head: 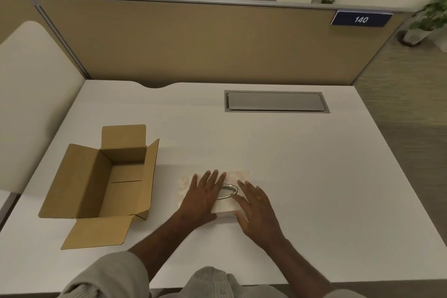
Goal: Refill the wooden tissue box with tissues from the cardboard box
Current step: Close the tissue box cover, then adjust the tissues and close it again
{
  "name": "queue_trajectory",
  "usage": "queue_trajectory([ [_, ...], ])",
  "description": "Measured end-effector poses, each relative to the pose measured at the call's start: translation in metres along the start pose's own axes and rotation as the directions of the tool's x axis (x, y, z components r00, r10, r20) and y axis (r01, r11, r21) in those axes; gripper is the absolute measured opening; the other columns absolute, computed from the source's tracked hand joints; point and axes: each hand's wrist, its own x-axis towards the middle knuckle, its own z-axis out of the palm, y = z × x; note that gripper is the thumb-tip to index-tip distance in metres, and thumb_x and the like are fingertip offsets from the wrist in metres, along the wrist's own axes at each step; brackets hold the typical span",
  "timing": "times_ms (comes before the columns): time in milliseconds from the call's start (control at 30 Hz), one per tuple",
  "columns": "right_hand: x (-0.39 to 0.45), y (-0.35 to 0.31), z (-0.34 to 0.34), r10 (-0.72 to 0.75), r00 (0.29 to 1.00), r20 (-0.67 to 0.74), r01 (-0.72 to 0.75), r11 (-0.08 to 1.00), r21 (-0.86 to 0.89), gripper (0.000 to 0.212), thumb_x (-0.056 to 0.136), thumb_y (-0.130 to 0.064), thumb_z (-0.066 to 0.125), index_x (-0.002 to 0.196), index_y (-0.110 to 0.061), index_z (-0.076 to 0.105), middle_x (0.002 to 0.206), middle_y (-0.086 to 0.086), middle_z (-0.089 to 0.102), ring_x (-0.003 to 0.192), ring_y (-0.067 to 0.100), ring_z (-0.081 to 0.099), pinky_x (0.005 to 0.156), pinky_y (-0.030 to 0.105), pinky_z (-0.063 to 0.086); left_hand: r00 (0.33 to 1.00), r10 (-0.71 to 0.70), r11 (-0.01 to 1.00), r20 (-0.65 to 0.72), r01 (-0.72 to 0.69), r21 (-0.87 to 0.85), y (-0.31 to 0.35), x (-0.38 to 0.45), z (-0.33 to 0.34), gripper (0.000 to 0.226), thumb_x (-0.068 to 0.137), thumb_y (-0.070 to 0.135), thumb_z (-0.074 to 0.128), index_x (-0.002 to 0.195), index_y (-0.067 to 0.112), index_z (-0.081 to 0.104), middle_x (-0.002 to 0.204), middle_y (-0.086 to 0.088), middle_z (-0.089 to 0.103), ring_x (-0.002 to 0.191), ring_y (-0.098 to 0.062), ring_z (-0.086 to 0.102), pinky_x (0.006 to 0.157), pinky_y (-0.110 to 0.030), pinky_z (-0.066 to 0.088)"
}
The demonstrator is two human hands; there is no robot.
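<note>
Pale wood, washed out in the light: the tissue box point(238, 178) sits near the desk's point(302, 164) front edge, about mid-width; its oval metal-ringed slot point(227, 191) faces up. Your left hand point(203, 197) and right hand point(257, 210) lie flat on its lid, fingers spread, gripping nothing. The cardboard box point(106, 176), toward the front-left corner, stands open w/ flaps out and looks empty; so the refill seems done, lid likely being pressed shut; no tissue shows thru the slot yet.
</note>
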Motion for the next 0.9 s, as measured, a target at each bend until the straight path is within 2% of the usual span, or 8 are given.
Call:
queue_trajectory([
  [133, 0.009, 0.004, -0.005, 0.033, 0.999, 0.042, -0.034, 0.999, 0.032, 0.057, 0.087, -0.039, 0.064, 0.139, -0.023, 0.051, 0.158, 0.006, 0.032, 0.146, 0.022, 0.027, 0.117, 0.044, 0.028, 1.0, 0.019, 1.0, 0.002, -0.019, -0.004, 0.001, 0.004, -0.01, 0.127, 0.071, 0.05, 0.077, 0.154, 0.022, -0.015, 0.163, -0.012, 0.011, 0.149, -0.033, 0.014, 0.12, -0.057, 0.013],
  [200, 0.009, 0.009, -0.008, 0.078, 0.997, 0.029, -0.081, 0.991, 0.103, 0.065, 0.082, -0.041, 0.071, 0.14, -0.024, 0.048, 0.158, 0.005, 0.031, 0.146, 0.021, 0.028, 0.116, 0.04, 0.03, 0.999, 0.032, 0.999, -0.01, -0.032, -0.009, 0.004, 0.006, -0.013, 0.128, 0.068, 0.052, 0.078, 0.154, 0.023, -0.012, 0.161, -0.013, 0.018, 0.146, -0.034, 0.021, 0.119, -0.057, 0.015],
  [300, 0.004, 0.019, -0.012, 0.152, 0.985, 0.079, -0.163, 0.973, 0.161, 0.083, 0.077, -0.048, 0.076, 0.147, -0.026, 0.038, 0.162, 0.002, 0.02, 0.149, 0.017, 0.018, 0.116, 0.033, 0.024, 0.998, 0.055, 0.998, -0.025, -0.055, -0.006, 0.009, 0.007, -0.009, 0.13, 0.065, 0.053, 0.079, 0.154, 0.024, -0.012, 0.157, -0.016, 0.023, 0.141, -0.035, 0.027, 0.117, -0.056, 0.019],
  [400, -0.002, 0.03, -0.015, 0.139, 0.978, 0.158, -0.16, 0.978, 0.131, 0.097, 0.073, -0.053, 0.078, 0.152, -0.025, 0.028, 0.164, 0.002, 0.009, 0.15, 0.018, 0.01, 0.118, 0.035, 0.023, 0.995, 0.087, 0.996, -0.039, -0.087, -0.003, 0.014, 0.008, -0.003, 0.132, 0.063, 0.052, 0.079, 0.154, 0.025, -0.012, 0.156, -0.018, 0.025, 0.138, -0.036, 0.03, 0.116, -0.054, 0.021],
  [567, -0.01, 0.035, -0.017, -0.003, 0.993, 0.117, -0.001, 1.0, 0.03, 0.08, 0.076, -0.052, 0.073, 0.144, -0.024, 0.041, 0.164, 0.002, 0.011, 0.151, 0.019, 0.006, 0.118, 0.047, 0.024, 0.981, 0.187, 0.982, -0.056, -0.186, 0.011, 0.02, 0.016, -0.004, 0.135, 0.058, 0.054, 0.083, 0.155, 0.024, -0.007, 0.153, -0.018, 0.031, 0.135, -0.037, 0.036, 0.115, -0.057, 0.024],
  [667, -0.007, 0.029, -0.013, 0.06, 0.99, 0.126, -0.072, 0.993, 0.093, 0.069, 0.073, -0.052, 0.075, 0.13, -0.025, 0.048, 0.163, -0.001, 0.009, 0.151, 0.016, 0.002, 0.119, 0.05, 0.019, 0.973, 0.225, 0.974, -0.048, -0.224, 0.029, 0.023, 0.021, -0.006, 0.133, 0.059, 0.055, 0.081, 0.155, 0.022, -0.005, 0.152, -0.016, 0.032, 0.134, -0.036, 0.036, 0.116, -0.057, 0.022],
  [800, -0.002, 0.03, -0.018, 0.159, 0.984, 0.079, -0.172, 0.965, 0.199, 0.067, 0.074, -0.056, 0.075, 0.127, -0.024, 0.05, 0.163, -0.002, 0.013, 0.151, 0.014, 0.005, 0.121, 0.041, 0.012, 0.967, 0.254, 0.967, -0.033, -0.253, 0.029, 0.02, 0.028, -0.017, 0.131, 0.061, 0.059, 0.078, 0.155, 0.02, -0.006, 0.149, -0.011, 0.033, 0.13, -0.031, 0.038, 0.115, -0.053, 0.023],
  [900, 0.0, 0.031, -0.031, 0.19, 0.977, -0.094, -0.155, 0.944, 0.291, 0.042, 0.085, -0.047, 0.069, 0.12, -0.026, 0.057, 0.154, -0.007, 0.035, 0.145, 0.008, 0.024, 0.116, 0.027, 0.021, 0.966, 0.258, 0.966, 0.011, -0.258, -0.003, 0.015, 0.036, -0.029, 0.132, 0.061, 0.061, 0.078, 0.155, 0.021, -0.006, 0.147, -0.008, 0.037, 0.128, -0.029, 0.041, 0.112, -0.049, 0.028],
])
